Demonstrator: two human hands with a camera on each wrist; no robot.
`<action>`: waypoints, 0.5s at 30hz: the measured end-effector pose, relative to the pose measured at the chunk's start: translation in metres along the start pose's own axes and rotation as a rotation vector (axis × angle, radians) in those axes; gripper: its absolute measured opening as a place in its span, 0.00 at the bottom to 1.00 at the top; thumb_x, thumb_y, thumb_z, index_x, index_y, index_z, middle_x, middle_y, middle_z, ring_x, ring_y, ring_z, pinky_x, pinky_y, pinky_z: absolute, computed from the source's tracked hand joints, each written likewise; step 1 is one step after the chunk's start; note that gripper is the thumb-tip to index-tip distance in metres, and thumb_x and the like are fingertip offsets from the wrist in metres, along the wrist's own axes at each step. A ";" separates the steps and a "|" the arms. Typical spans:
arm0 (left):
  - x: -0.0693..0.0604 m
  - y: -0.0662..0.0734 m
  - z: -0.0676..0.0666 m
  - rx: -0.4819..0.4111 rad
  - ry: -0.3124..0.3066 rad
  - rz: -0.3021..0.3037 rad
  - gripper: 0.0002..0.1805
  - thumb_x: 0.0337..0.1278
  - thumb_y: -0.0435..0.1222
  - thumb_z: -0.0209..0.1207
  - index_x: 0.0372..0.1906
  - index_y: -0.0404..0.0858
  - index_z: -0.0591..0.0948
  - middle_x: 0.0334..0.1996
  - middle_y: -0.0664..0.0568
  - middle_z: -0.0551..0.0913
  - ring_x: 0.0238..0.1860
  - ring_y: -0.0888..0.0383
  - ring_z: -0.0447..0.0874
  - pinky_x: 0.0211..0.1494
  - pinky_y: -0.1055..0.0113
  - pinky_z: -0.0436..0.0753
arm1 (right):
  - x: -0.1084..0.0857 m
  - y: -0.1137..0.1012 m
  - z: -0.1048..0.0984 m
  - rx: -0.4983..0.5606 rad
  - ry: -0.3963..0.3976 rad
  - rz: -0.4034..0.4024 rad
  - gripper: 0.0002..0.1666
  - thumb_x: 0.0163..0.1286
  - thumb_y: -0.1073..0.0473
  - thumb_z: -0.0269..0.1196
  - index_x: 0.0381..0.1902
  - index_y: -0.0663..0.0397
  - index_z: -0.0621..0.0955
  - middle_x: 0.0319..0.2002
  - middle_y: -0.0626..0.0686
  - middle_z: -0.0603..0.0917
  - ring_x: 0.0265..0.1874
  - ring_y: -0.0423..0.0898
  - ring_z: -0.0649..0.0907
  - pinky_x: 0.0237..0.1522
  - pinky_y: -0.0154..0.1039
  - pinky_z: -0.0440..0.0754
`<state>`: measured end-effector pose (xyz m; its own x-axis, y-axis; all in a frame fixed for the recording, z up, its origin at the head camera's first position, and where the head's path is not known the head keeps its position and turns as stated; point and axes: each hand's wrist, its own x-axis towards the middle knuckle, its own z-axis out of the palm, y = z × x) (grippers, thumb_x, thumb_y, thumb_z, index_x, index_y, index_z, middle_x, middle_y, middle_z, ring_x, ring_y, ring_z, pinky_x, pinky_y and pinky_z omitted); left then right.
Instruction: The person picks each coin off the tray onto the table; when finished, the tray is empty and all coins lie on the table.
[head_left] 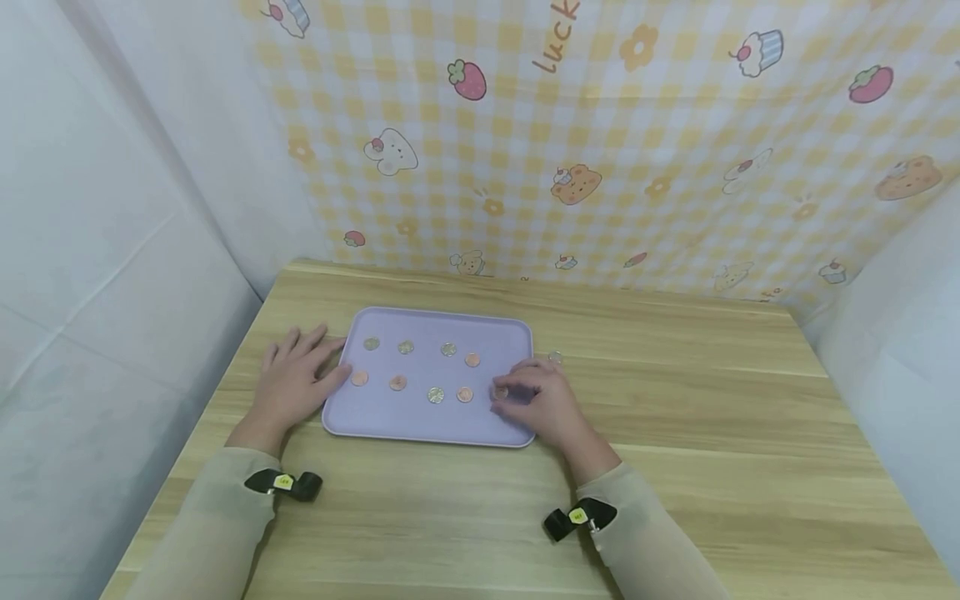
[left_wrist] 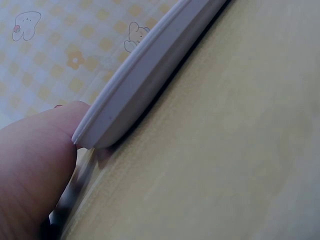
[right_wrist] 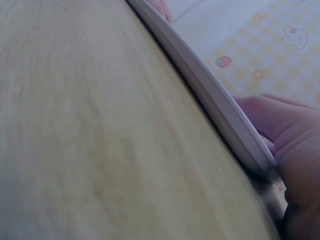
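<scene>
A purple tray [head_left: 405,421] lies on the wooden table, with silver coins [head_left: 436,395] and copper coins [head_left: 397,382] spread in two rough rows. At the tray's right end, the right hand [head_left: 542,402] pinches a coin [head_left: 500,392] between thumb and fingers, low over the tray. The left hand [head_left: 294,379] lies spread at the left edge, its thumb on the rim and other fingers on the table. In the left wrist view the left hand [left_wrist: 37,160] touches the tray's rim [left_wrist: 120,90]; the right wrist view shows the right hand [right_wrist: 295,145] by the tray's side [right_wrist: 215,100], its coin hidden.
One more silver coin [head_left: 555,357] lies on the wooden table [head_left: 675,417], just right of the tray and behind the right hand. A yellow checked cloth [head_left: 525,142] hangs behind the table, and white cloth [head_left: 90,250] hangs at the left side.
</scene>
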<state>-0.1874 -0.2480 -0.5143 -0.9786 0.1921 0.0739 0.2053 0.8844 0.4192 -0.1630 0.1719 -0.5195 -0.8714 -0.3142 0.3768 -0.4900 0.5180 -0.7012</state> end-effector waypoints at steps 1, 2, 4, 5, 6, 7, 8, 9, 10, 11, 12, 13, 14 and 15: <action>0.000 0.000 0.000 -0.002 -0.003 -0.001 0.37 0.77 0.62 0.52 0.77 0.44 0.75 0.83 0.35 0.58 0.81 0.22 0.42 0.77 0.23 0.38 | 0.000 0.000 0.000 0.017 0.019 0.010 0.22 0.50 0.61 0.87 0.44 0.48 0.94 0.41 0.42 0.91 0.51 0.47 0.84 0.66 0.53 0.75; 0.000 0.000 0.000 -0.003 -0.004 -0.002 0.37 0.77 0.63 0.52 0.77 0.44 0.75 0.83 0.35 0.58 0.81 0.22 0.42 0.77 0.23 0.38 | 0.000 0.000 0.000 0.027 0.036 0.018 0.22 0.50 0.62 0.87 0.45 0.49 0.94 0.41 0.43 0.91 0.49 0.46 0.84 0.61 0.49 0.79; -0.001 0.001 -0.001 -0.005 -0.008 -0.005 0.37 0.77 0.63 0.52 0.77 0.44 0.75 0.83 0.35 0.58 0.81 0.22 0.42 0.77 0.23 0.38 | 0.000 0.000 0.000 0.035 0.055 0.040 0.21 0.52 0.63 0.86 0.46 0.50 0.94 0.40 0.43 0.91 0.48 0.45 0.85 0.54 0.44 0.82; -0.001 0.002 -0.001 -0.006 -0.010 -0.006 0.37 0.77 0.62 0.52 0.77 0.44 0.75 0.83 0.35 0.57 0.82 0.22 0.41 0.77 0.23 0.37 | 0.000 0.000 0.000 0.039 0.060 0.047 0.21 0.52 0.63 0.86 0.46 0.51 0.94 0.40 0.43 0.91 0.47 0.45 0.85 0.52 0.43 0.83; -0.001 0.002 -0.001 -0.006 -0.012 -0.008 0.37 0.77 0.62 0.52 0.77 0.45 0.75 0.83 0.35 0.57 0.82 0.22 0.41 0.77 0.23 0.38 | 0.000 0.000 0.000 0.044 0.063 0.058 0.22 0.52 0.64 0.86 0.47 0.51 0.94 0.40 0.43 0.91 0.47 0.45 0.85 0.52 0.42 0.82; -0.001 0.002 -0.002 -0.005 -0.013 -0.008 0.37 0.77 0.62 0.52 0.77 0.45 0.75 0.83 0.35 0.57 0.82 0.22 0.41 0.77 0.23 0.38 | 0.000 -0.001 -0.001 0.046 0.066 0.064 0.22 0.53 0.64 0.86 0.47 0.51 0.94 0.40 0.43 0.91 0.47 0.45 0.85 0.51 0.41 0.82; -0.001 0.003 -0.002 -0.003 -0.013 -0.008 0.37 0.77 0.62 0.52 0.77 0.45 0.75 0.83 0.35 0.57 0.81 0.22 0.42 0.77 0.23 0.38 | 0.000 -0.001 -0.001 0.046 0.066 0.069 0.22 0.53 0.64 0.85 0.47 0.51 0.94 0.40 0.43 0.91 0.47 0.45 0.85 0.51 0.41 0.82; -0.001 0.003 -0.002 -0.002 -0.015 -0.009 0.36 0.77 0.62 0.52 0.77 0.45 0.75 0.83 0.35 0.57 0.82 0.22 0.42 0.77 0.23 0.38 | 0.001 -0.001 -0.001 0.049 0.065 0.071 0.22 0.53 0.64 0.85 0.48 0.52 0.93 0.40 0.44 0.92 0.47 0.46 0.85 0.52 0.42 0.82; -0.001 0.004 -0.003 0.000 -0.016 -0.009 0.36 0.77 0.62 0.52 0.77 0.45 0.75 0.83 0.35 0.57 0.82 0.22 0.42 0.77 0.23 0.38 | 0.001 -0.002 -0.002 0.051 0.064 0.072 0.23 0.53 0.65 0.85 0.48 0.52 0.93 0.40 0.44 0.92 0.48 0.46 0.85 0.52 0.43 0.82; -0.001 0.004 -0.003 0.000 -0.016 -0.009 0.36 0.77 0.62 0.52 0.77 0.45 0.75 0.83 0.35 0.57 0.81 0.22 0.42 0.77 0.23 0.38 | 0.001 -0.002 -0.002 0.051 0.065 0.069 0.23 0.54 0.65 0.85 0.49 0.53 0.93 0.40 0.44 0.92 0.48 0.47 0.85 0.53 0.44 0.82; -0.001 0.003 -0.003 0.000 -0.016 -0.009 0.36 0.77 0.62 0.52 0.77 0.45 0.75 0.83 0.34 0.57 0.81 0.22 0.42 0.77 0.23 0.38 | 0.001 -0.002 -0.002 0.049 0.067 0.071 0.23 0.54 0.65 0.85 0.49 0.54 0.93 0.41 0.45 0.92 0.48 0.47 0.85 0.55 0.44 0.82; -0.001 0.003 -0.003 0.000 -0.016 -0.010 0.36 0.77 0.62 0.52 0.77 0.45 0.75 0.83 0.34 0.57 0.81 0.22 0.42 0.77 0.23 0.38 | 0.001 -0.002 -0.002 0.048 0.072 0.070 0.23 0.55 0.65 0.84 0.50 0.55 0.93 0.41 0.45 0.92 0.49 0.47 0.85 0.56 0.45 0.82; -0.001 0.003 -0.003 -0.001 -0.016 -0.011 0.36 0.77 0.62 0.52 0.77 0.45 0.75 0.83 0.35 0.57 0.81 0.22 0.42 0.77 0.23 0.38 | 0.002 -0.001 -0.002 0.045 0.077 0.071 0.23 0.55 0.65 0.84 0.50 0.56 0.92 0.42 0.45 0.92 0.49 0.48 0.85 0.57 0.46 0.81; -0.002 0.003 -0.003 -0.001 -0.015 -0.011 0.36 0.77 0.62 0.52 0.77 0.45 0.75 0.83 0.35 0.57 0.81 0.22 0.42 0.77 0.23 0.39 | 0.002 -0.001 -0.002 0.044 0.083 0.071 0.23 0.56 0.65 0.84 0.51 0.57 0.92 0.42 0.46 0.93 0.50 0.48 0.86 0.58 0.47 0.81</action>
<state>-0.1852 -0.2468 -0.5108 -0.9805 0.1885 0.0556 0.1942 0.8861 0.4209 -0.1638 0.1719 -0.5169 -0.9038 -0.2105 0.3725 -0.4269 0.5009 -0.7529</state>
